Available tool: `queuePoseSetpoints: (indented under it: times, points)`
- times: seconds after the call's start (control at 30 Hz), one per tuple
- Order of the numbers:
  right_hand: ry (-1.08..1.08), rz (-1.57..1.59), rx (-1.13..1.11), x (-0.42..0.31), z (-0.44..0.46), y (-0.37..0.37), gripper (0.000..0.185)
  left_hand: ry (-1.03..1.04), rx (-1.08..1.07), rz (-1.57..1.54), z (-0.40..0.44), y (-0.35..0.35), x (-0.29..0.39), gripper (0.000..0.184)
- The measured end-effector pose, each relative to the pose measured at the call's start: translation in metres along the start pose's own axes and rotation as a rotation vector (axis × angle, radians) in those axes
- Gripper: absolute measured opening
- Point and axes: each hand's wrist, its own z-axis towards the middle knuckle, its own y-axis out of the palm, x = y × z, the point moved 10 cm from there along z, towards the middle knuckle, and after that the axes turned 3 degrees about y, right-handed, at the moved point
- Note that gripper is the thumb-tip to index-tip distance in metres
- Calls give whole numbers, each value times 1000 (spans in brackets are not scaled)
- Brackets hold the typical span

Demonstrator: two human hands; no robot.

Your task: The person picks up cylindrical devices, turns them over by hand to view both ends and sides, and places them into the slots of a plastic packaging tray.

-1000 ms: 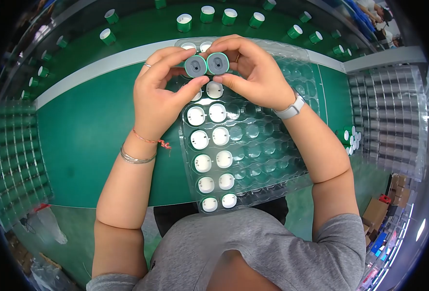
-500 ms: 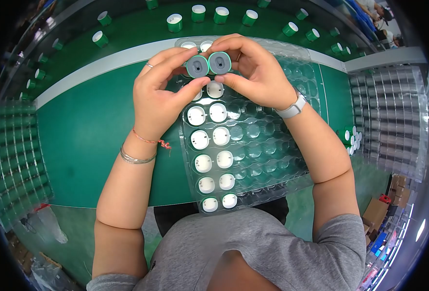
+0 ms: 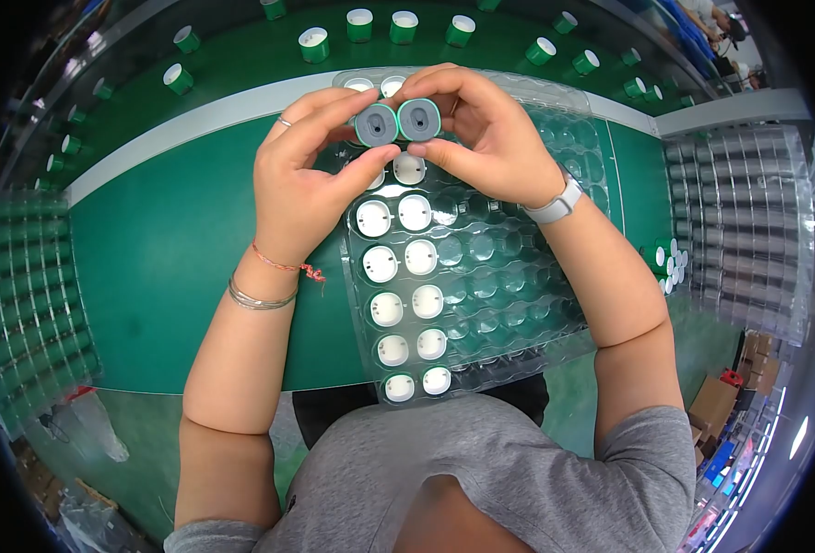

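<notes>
My left hand [image 3: 310, 166] pinches a green cup-shaped part with a grey end [image 3: 376, 125] between thumb and fingers. In my right hand [image 3: 481, 138] is a matching green cup-shaped part [image 3: 419, 120], its grey end also turned up toward me. The two parts touch side by side, and each grey end has an oval recess with a dark hole. They are held above the far part of a clear plastic tray [image 3: 509, 267]. White-topped green parts [image 3: 380, 264] fill its two left columns, and my hands cover some of them.
Beyond the table's pale edge, a green conveyor belt [image 3: 251, 69] carries several green parts with white tops. Stacked clear trays stand at the left [image 3: 29, 295] and right [image 3: 739, 230]. More white-topped parts [image 3: 671, 267] cluster beside the right stack. A person [image 3: 716, 28] is at the far right.
The green parts on the conveyor have shifted to the left. My hands and the two parts in them have stayed almost still.
</notes>
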Motion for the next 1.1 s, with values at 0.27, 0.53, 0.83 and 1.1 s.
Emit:
queuePoseSetpoints:
  times: [0.27,0.53,0.83,1.1]
  points:
    - [-36,-66,-14,-4,-2,-9,40,12,1,3,4,9,1,45]
    - [-21,98,42,-3,-6,-21,41,-36,52,-51,7,10,-7,43]
    - [187,101,-16,11,-8,-19,35,-72,58,-63,7,11,-10,42]
    - [107,-69,49,6,-7,-23,32,-79,53,-61,7,11,-10,42]
